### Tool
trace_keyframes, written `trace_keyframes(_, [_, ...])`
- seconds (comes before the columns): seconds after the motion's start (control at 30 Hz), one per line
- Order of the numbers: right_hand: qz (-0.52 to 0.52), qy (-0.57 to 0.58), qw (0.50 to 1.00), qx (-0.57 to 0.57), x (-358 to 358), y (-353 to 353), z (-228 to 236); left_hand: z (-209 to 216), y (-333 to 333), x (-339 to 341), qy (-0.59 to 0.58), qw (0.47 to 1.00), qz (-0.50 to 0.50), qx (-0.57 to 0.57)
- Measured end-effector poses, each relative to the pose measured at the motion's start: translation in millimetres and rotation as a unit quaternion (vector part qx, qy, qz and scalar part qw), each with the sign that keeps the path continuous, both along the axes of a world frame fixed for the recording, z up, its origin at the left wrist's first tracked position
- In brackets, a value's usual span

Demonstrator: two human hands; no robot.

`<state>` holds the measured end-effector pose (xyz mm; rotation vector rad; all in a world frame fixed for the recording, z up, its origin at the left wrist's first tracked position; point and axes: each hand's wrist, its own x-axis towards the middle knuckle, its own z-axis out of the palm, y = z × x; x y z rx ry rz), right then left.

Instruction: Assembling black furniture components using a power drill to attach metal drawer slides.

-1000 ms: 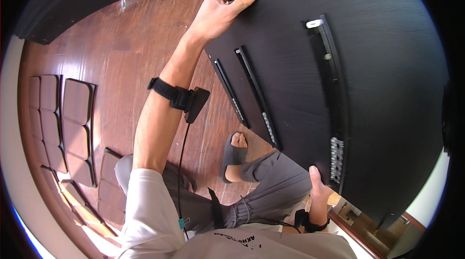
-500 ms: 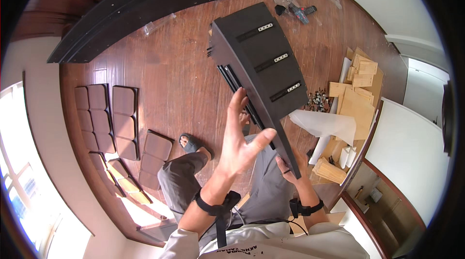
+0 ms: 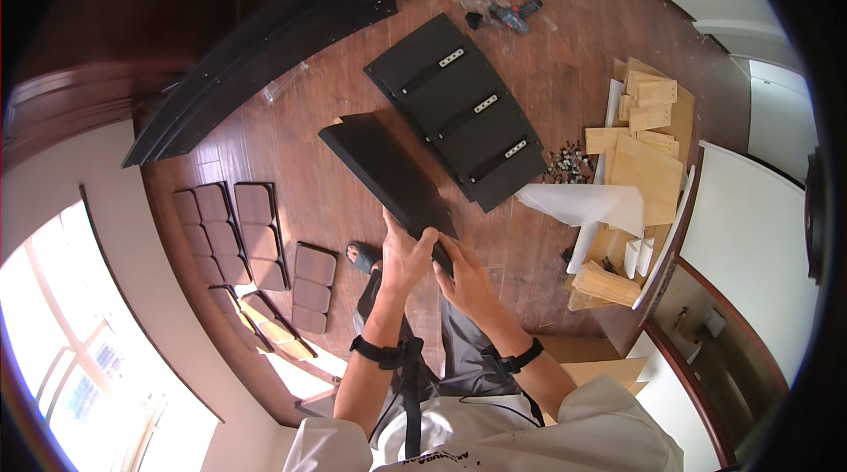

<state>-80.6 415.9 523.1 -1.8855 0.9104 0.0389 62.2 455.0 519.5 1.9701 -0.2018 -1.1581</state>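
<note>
Between my hands is a long black furniture panel (image 3: 381, 168), slanting from its near end at my fingers toward the far left. A smooth dark face of it is turned up, and a small light edge shows at its far corner. My left hand (image 3: 408, 258) is closed on the near part from the left, thumb on top. On the right edge of that same end, my right hand (image 3: 465, 276) is closed, with some fingers hidden beneath. Just beyond and to the right, a wide black panel (image 3: 459, 141) fitted with three slide rails (image 3: 484, 104) lies on the floor.
Long black boards (image 3: 265, 66) lie at the far left. Brown segmented panels (image 3: 260, 238) rest near the window wall. A cordless drill (image 3: 512, 18) lies among plastic wrap at the back. Loose hardware (image 3: 572, 161), a translucent sheet (image 3: 587, 206) and wooden pieces (image 3: 648, 176) are on the right.
The held panel has swung left and turned from edge-on to face-up, apart from the railed panel. My left hand, spread before, now grips it beside my right hand.
</note>
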Motion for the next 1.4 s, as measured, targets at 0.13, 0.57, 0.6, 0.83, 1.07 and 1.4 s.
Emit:
trace_keyframes(0.13, [-0.003,0.005,1.0,-0.023,14,0,-5,-13,0,11,-0.043,0.998,0.021,0.033])
trace_keyframes(0.57, [-0.06,0.031,0.997,-0.048,77,-27,-8,4,33,80,0.116,0.988,0.018,-0.1])
trace_keyframes(0.6, [-0.063,0.049,0.996,-0.05,81,-32,-6,2,38,91,0.121,0.987,0.014,-0.102])
trace_keyframes(0.83, [-0.086,0.144,0.983,-0.078,109,-29,-8,-63,115,178,0.169,0.985,0.026,0.016])
trace_keyframes(1.07, [-0.13,0.198,0.966,-0.102,104,-31,4,-102,156,241,0.065,0.973,-0.209,0.072])
trace_keyframes(1.4, [-0.211,0.227,0.942,-0.126,144,-30,6,-115,191,370,0.087,0.969,-0.172,0.157])
